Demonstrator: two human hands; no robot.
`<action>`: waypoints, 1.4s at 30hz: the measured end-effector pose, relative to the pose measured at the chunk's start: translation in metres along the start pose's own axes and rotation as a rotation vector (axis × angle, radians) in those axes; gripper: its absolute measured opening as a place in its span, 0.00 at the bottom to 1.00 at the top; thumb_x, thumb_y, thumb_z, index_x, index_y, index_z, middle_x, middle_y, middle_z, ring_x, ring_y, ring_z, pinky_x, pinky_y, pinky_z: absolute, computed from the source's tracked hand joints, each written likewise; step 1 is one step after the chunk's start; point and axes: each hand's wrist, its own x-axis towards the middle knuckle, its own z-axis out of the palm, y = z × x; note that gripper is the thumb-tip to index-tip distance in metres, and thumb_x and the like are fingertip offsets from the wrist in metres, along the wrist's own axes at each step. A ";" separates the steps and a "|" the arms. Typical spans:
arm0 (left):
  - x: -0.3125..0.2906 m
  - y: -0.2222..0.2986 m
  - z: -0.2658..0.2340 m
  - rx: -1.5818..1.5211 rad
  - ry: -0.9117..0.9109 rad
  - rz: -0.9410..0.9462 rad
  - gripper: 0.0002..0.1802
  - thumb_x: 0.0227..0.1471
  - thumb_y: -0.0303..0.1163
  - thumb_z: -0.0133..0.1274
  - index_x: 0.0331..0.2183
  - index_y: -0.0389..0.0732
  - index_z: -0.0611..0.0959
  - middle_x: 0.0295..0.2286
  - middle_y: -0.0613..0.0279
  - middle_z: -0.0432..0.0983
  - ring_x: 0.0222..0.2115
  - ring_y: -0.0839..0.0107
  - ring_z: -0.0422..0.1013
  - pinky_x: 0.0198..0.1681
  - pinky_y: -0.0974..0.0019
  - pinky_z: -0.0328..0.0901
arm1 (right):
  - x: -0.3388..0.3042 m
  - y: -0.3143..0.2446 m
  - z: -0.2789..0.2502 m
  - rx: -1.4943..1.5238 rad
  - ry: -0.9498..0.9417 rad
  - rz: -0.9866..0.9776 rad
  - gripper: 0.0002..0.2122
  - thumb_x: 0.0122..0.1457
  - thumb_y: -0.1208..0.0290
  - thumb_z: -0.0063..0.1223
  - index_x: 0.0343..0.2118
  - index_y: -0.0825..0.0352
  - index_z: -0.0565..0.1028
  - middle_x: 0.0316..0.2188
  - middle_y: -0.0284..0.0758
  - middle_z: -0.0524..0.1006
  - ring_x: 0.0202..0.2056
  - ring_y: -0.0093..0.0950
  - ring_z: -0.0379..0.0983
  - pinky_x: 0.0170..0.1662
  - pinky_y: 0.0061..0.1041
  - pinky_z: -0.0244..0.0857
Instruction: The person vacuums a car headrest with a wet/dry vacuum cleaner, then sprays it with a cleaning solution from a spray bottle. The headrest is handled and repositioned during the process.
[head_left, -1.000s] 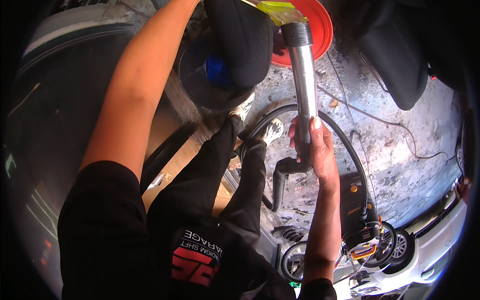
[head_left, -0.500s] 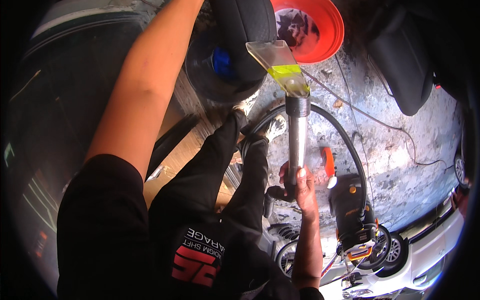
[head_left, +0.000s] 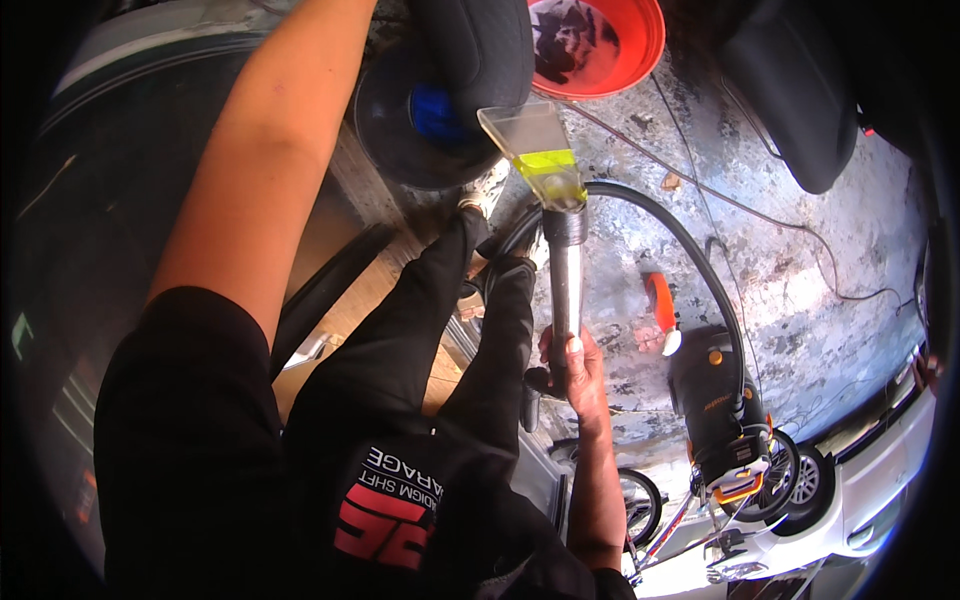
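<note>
Head view: the pale, mottled floor (head_left: 640,230) is the largest surface, spreading beyond and to the right of the grip of the right hand (head_left: 577,375). Well apart, to the lower right of that grip, stands a white car (head_left: 885,480). A dark padded seat (head_left: 475,50) is beyond the grip and a little to its left; the left forearm (head_left: 270,130) reaches up beside it and leaves the frame at the top, so I cannot tell how the left hand is set. Right of the grip sits a black machine (head_left: 715,400), and a black hose (head_left: 690,245) arches over from it. Farther ahead of the grip is a red bucket (head_left: 650,50) with dark, patchy contents. The metal wand (head_left: 566,285) runs straight up from the grip: the right hand's fingers are wrapped around its lower end, thumb laid along it. At the wand's far end, a clear nozzle (head_left: 540,150) with a yellow-green band flares toward the seat; whether they touch, I cannot tell. Smallest, an orange-and-white tool (head_left: 660,305) lies on the floor near the grip, to its upper right.
</note>
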 end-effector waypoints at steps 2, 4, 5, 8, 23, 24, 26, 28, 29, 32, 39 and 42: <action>-0.001 -0.001 -0.006 0.035 0.042 0.021 0.34 0.68 0.62 0.44 0.16 0.56 0.58 0.12 0.76 0.49 0.09 0.80 0.43 0.12 0.69 0.38 | -0.018 -0.004 -0.003 -0.070 0.023 0.025 0.31 0.70 0.36 0.42 0.46 0.67 0.76 0.31 0.30 0.76 0.26 0.16 0.70 0.25 0.18 0.64; 0.009 -0.002 -0.001 0.030 0.024 0.044 0.34 0.68 0.61 0.45 0.16 0.56 0.59 0.12 0.76 0.49 0.09 0.79 0.44 0.11 0.69 0.39 | -0.037 -0.011 0.002 -0.013 0.085 -0.014 0.32 0.70 0.36 0.42 0.48 0.68 0.76 0.31 0.30 0.77 0.25 0.16 0.69 0.25 0.17 0.63; 0.018 -0.005 -0.006 0.016 0.005 0.052 0.33 0.68 0.60 0.45 0.16 0.55 0.60 0.12 0.76 0.49 0.09 0.79 0.44 0.11 0.69 0.39 | -0.039 -0.024 0.011 0.005 0.137 -0.065 0.29 0.70 0.39 0.44 0.44 0.67 0.76 0.28 0.28 0.75 0.25 0.15 0.67 0.27 0.18 0.61; 0.024 -0.010 0.033 0.044 -0.024 0.037 0.33 0.68 0.59 0.46 0.16 0.54 0.61 0.11 0.75 0.49 0.09 0.78 0.45 0.11 0.68 0.42 | -0.030 -0.077 0.020 -0.107 0.214 -0.120 0.26 0.71 0.42 0.45 0.40 0.67 0.76 0.24 0.26 0.72 0.23 0.15 0.64 0.28 0.20 0.59; 0.061 -0.014 0.056 0.102 0.084 0.081 0.28 0.69 0.56 0.47 0.20 0.53 0.66 0.13 0.73 0.52 0.10 0.74 0.50 0.13 0.63 0.45 | 0.046 -0.032 0.028 -0.207 0.209 -0.249 0.21 0.73 0.47 0.45 0.44 0.65 0.74 0.26 0.25 0.70 0.24 0.12 0.62 0.26 0.16 0.56; 0.059 -0.014 0.052 0.093 0.081 0.093 0.27 0.69 0.56 0.47 0.21 0.53 0.66 0.13 0.73 0.52 0.10 0.75 0.50 0.13 0.64 0.45 | 0.035 -0.021 0.024 -0.191 0.191 -0.200 0.21 0.73 0.48 0.47 0.43 0.66 0.73 0.26 0.25 0.70 0.25 0.13 0.61 0.28 0.17 0.57; 0.059 -0.010 0.041 0.088 0.067 0.130 0.25 0.70 0.54 0.47 0.23 0.53 0.67 0.13 0.73 0.53 0.10 0.76 0.50 0.13 0.66 0.45 | 0.021 -0.003 0.018 -0.151 0.162 -0.118 0.20 0.72 0.51 0.50 0.42 0.68 0.73 0.26 0.25 0.69 0.29 0.15 0.60 0.31 0.21 0.58; 0.059 -0.014 0.041 0.061 0.020 0.183 0.22 0.70 0.52 0.47 0.26 0.52 0.68 0.14 0.74 0.53 0.10 0.77 0.49 0.13 0.67 0.44 | 0.008 0.025 0.012 -0.075 0.151 -0.084 0.19 0.72 0.51 0.50 0.43 0.67 0.72 0.25 0.24 0.68 0.27 0.14 0.59 0.30 0.20 0.56; 0.059 -0.015 0.040 0.042 -0.018 0.198 0.22 0.70 0.52 0.48 0.26 0.52 0.68 0.14 0.74 0.54 0.10 0.77 0.49 0.13 0.67 0.44 | 0.005 0.037 0.010 -0.056 0.144 -0.094 0.19 0.72 0.51 0.49 0.44 0.67 0.72 0.24 0.23 0.67 0.25 0.13 0.59 0.27 0.18 0.55; 0.064 -0.009 0.031 0.033 0.016 0.135 0.23 0.70 0.52 0.48 0.25 0.51 0.68 0.14 0.73 0.54 0.10 0.76 0.49 0.13 0.66 0.44 | -0.003 0.053 0.006 -0.077 0.116 -0.111 0.19 0.73 0.50 0.48 0.43 0.66 0.72 0.21 0.22 0.66 0.21 0.12 0.58 0.24 0.17 0.53; 0.059 -0.002 0.019 0.029 0.073 0.051 0.25 0.71 0.53 0.46 0.24 0.51 0.67 0.13 0.73 0.53 0.10 0.75 0.48 0.13 0.64 0.44 | -0.037 0.012 0.014 -0.174 0.182 -0.072 0.25 0.71 0.44 0.48 0.41 0.67 0.74 0.24 0.28 0.70 0.25 0.17 0.63 0.28 0.21 0.57; 0.048 -0.002 0.048 0.034 0.076 0.014 0.27 0.71 0.54 0.44 0.22 0.50 0.67 0.12 0.73 0.52 0.10 0.75 0.48 0.13 0.64 0.45 | -0.011 -0.033 0.017 -0.243 0.228 -0.239 0.26 0.71 0.42 0.46 0.43 0.68 0.74 0.26 0.26 0.73 0.22 0.13 0.62 0.24 0.17 0.54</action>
